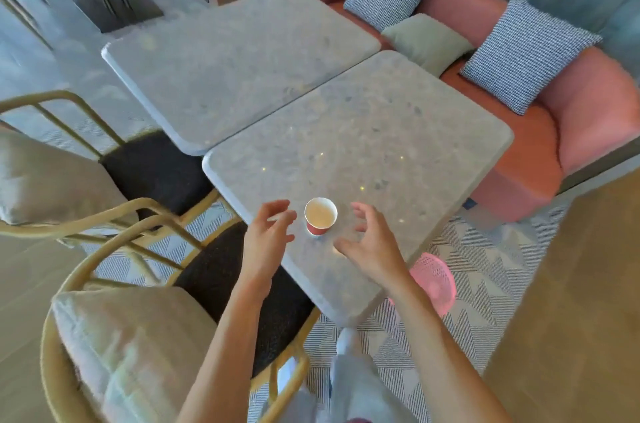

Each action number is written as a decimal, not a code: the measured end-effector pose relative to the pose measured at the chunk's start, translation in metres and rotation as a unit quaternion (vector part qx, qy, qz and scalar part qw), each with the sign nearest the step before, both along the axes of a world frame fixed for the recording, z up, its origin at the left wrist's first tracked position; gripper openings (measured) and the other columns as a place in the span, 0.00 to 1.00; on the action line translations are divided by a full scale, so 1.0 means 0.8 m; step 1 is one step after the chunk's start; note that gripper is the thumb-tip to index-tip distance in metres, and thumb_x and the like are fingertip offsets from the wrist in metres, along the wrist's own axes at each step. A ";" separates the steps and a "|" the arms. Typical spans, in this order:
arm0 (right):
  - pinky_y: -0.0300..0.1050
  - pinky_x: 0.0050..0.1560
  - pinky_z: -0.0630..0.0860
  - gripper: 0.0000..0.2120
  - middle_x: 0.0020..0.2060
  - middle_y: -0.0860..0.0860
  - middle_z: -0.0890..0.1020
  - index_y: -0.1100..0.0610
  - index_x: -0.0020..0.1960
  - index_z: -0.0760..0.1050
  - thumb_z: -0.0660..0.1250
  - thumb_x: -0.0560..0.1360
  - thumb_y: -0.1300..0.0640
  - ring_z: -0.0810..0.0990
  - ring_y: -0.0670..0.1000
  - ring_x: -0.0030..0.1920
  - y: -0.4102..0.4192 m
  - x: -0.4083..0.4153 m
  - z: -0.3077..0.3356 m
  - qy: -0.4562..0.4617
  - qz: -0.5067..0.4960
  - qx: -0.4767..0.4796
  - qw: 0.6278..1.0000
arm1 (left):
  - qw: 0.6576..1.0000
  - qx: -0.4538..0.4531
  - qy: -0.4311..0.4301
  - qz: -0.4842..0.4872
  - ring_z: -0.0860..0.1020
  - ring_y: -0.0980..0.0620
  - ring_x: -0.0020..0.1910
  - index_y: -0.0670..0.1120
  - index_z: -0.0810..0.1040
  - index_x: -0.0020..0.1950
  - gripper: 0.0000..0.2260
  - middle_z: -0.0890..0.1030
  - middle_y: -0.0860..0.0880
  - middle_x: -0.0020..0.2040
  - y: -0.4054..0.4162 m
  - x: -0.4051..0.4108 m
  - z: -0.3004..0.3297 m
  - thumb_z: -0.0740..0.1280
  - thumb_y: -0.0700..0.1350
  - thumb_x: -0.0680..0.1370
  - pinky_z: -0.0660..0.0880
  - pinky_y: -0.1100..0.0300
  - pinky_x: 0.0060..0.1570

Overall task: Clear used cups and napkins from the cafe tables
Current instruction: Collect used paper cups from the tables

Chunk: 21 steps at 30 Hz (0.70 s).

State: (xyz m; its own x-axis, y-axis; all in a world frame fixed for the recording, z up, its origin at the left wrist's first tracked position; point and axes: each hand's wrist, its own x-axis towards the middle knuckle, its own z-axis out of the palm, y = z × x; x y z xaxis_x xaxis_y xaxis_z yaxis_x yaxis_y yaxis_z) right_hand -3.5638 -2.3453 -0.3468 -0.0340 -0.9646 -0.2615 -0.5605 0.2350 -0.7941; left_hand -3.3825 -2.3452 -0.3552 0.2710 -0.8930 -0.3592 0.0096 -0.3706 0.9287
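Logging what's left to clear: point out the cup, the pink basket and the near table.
cup (320, 214): head view, on its pale inside, just below the rim.
pink basket (437, 280): head view, on its mesh wall, right of the table edge.
near table (374, 131): head view, on bare top, mid-surface.

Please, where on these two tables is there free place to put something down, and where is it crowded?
The far table shows nothing on it. The near table is bare from the sofa side to its middle. Only its near corner is crowded: the red cup stands between the open left hand and right hand.
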 end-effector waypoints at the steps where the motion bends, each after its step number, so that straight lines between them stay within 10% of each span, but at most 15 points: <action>1: 0.38 0.60 0.69 0.35 0.63 0.48 0.70 0.56 0.74 0.67 0.77 0.71 0.62 0.74 0.53 0.64 -0.011 0.001 -0.012 0.015 0.024 0.000 1.000 | 1.000 0.014 -0.014 -0.018 0.80 0.52 0.59 0.49 0.78 0.66 0.12 0.80 0.49 0.63 -0.009 -0.005 -0.013 0.66 0.45 0.83 0.81 0.55 0.53; 14: 0.46 0.71 0.62 0.47 0.74 0.56 0.63 0.57 0.81 0.53 0.78 0.73 0.57 0.63 0.58 0.75 -0.118 -0.011 -0.142 0.077 0.192 0.096 0.974 | 0.981 0.194 -0.011 -0.001 0.70 0.45 0.74 0.46 0.64 0.80 0.26 0.69 0.47 0.78 -0.075 -0.066 -0.104 0.65 0.47 0.83 0.70 0.43 0.72; 21: 0.40 0.65 0.64 0.42 0.73 0.55 0.68 0.56 0.79 0.60 0.78 0.71 0.59 0.68 0.57 0.73 -0.140 -0.022 -0.164 0.084 0.246 0.075 0.963 | 0.978 0.196 0.019 0.069 0.79 0.51 0.52 0.46 0.77 0.70 0.16 0.80 0.45 0.63 -0.075 -0.097 -0.104 0.65 0.42 0.82 0.81 0.51 0.54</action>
